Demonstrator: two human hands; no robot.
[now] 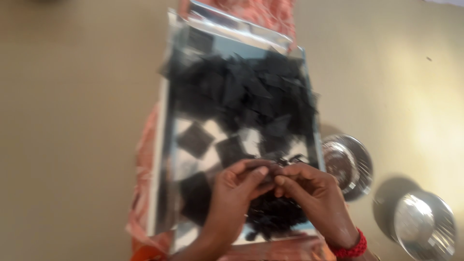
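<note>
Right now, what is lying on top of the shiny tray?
A heap of black square pieces covers most of the shiny tray. Both hands, the left hand and the right hand, pinch one piece and hide whatever lies beneath them.

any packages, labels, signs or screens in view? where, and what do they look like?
Clear plastic bag or sheet: top centre, under the black pieces, rectangular, shiny and transparent.
No labels, signs or screens can be made out; the picture is blurred.

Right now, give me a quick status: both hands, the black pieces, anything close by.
Left hand and right hand together, fingers pinching a small black piece. Black squares heaped on the shiny tray. Two metal bowls on the right, clear of the hands.
</note>
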